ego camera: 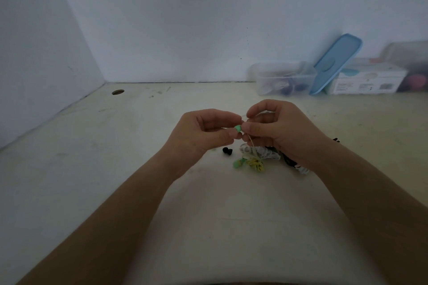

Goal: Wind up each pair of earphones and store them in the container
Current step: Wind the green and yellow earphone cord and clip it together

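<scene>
Green in colour, a small earbud is pinched at the fingertips of the left hand, with the right hand closed in against it; both are held just above the table. Printing and a square code are seen on the white box at the far right, but the words are too blurred to be read. A pale yellowish cable is gripped in the curled right fingers and hangs down to a loose tangle lying on the table below the hands, beside the right wrist. A second earbud, also green, yellow loops, white cord and black cord are mixed in it. A black ear tip lies just left of it. The clear container stands open by the wall, well apart, with a blue lid propped just beside it.
</scene>
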Motion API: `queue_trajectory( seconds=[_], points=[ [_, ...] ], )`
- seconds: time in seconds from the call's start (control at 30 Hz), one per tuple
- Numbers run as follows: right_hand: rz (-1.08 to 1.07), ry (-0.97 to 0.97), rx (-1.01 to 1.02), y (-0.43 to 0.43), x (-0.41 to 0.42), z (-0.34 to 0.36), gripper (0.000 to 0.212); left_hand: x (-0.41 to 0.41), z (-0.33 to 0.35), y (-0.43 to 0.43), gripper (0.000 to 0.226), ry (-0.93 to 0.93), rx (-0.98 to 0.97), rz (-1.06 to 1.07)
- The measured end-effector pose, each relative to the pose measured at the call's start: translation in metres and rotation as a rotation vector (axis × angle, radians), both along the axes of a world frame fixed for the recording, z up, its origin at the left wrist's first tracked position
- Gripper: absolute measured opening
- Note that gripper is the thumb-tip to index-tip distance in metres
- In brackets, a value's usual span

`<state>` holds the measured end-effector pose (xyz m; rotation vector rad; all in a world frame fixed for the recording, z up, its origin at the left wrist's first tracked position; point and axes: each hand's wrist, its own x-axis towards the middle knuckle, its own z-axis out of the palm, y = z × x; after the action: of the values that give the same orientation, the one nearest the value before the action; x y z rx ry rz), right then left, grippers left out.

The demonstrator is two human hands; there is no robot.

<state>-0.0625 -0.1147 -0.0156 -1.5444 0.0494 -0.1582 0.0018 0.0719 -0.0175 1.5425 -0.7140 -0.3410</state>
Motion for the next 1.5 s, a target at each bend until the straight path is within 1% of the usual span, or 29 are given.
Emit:
queue_trajectory(
  seconds=[0.03, 0.13, 0.17, 0.23, 0.3, 0.37, 0.43, 0.47, 0.53, 0.7, 0.83, 0.93, 1.0, 1.1, 1.17, 1.23, 1.33, 1.5],
  points=[
    [-0.022, -0.003, -0.089, 0.001, 0.0, 0.0, 0.022, 0.0, 0.001, 0.0, 0.023, -0.033, 0.014, 0.017],
    [-0.093, -0.056, -0.513, -0.002, -0.002, 0.004, 0.015, 0.001, 0.001, 0.001, 0.021, -0.132, 0.075, 0.066],
    [-0.087, -0.065, -0.619, -0.003, -0.003, 0.007, 0.013, 0.002, 0.0, 0.001, 0.019, -0.186, 0.115, 0.077],
    [-0.02, -0.038, -0.794, -0.005, -0.005, 0.013, 0.011, 0.003, -0.005, -0.001, 0.017, -0.34, 0.239, 0.093],
    [0.067, 0.043, -0.969, -0.005, -0.009, 0.017, 0.015, 0.005, -0.009, -0.003, 0.018, -0.465, 0.35, 0.094],
    [0.123, 0.144, -1.086, -0.002, -0.012, 0.021, 0.026, 0.006, -0.012, -0.004, 0.02, -0.545, 0.433, 0.075],
    [0.147, 0.215, -1.178, 0.002, -0.013, 0.022, 0.038, 0.006, -0.013, -0.004, 0.022, -0.577, 0.505, 0.04],
    [0.157, 0.235, -1.219, 0.004, -0.013, 0.021, 0.04, 0.006, -0.014, -0.005, 0.023, -0.591, 0.539, 0.023],
    [0.176, 0.261, -1.272, 0.009, -0.012, 0.02, 0.037, 0.005, -0.013, -0.005, 0.025, -0.616, 0.6, -0.007],
    [0.253, 0.372, -1.185, 0.009, -0.014, 0.028, 0.023, 0.002, -0.01, -0.003, 0.027, -0.627, 0.635, -0.051],
    [0.243, 0.347, -1.103, 0.005, -0.017, 0.023, 0.021, 0.0, -0.012, -0.005, 0.023, -0.628, 0.636, -0.11],
    [0.209, 0.297, -1.056, 0.001, -0.019, 0.015, 0.016, 0.001, -0.016, -0.009, 0.022, -0.642, 0.632, -0.081],
    [0.177, 0.263, -0.982, -0.002, -0.021, 0.014, 0.014, 0.001, -0.017, -0.011, 0.021, -0.611, 0.576, -0.02],
    [0.082, 0.186, -0.747, -0.006, -0.023, 0.018, 0.011, 0.002, -0.008, -0.013, 0.017, -0.561, 0.437, 0.087],
    [0.023, 0.133, -0.582, -0.012, -0.021, 0.024, 0.014, 0.006, 0.005, -0.017, 0.012, -0.535, 0.358, 0.168],
    [-0.012, 0.091, -0.467, -0.019, -0.016, 0.031, 0.019, 0.014, 0.02, -0.023, 0.012, -0.49, 0.276, 0.215],
    [-0.078, 0.039, -0.328, -0.034, -0.002, 0.04, 0.021, 0.03, 0.04, -0.043, 0.015, -0.435, 0.181, 0.222],
    [-0.236, 0.019, -0.236, -0.07, 0.035, 0.053, 0.016, 0.062, 0.059, -0.101, 0.017, -0.477, 0.156, 0.266]
  ],
)
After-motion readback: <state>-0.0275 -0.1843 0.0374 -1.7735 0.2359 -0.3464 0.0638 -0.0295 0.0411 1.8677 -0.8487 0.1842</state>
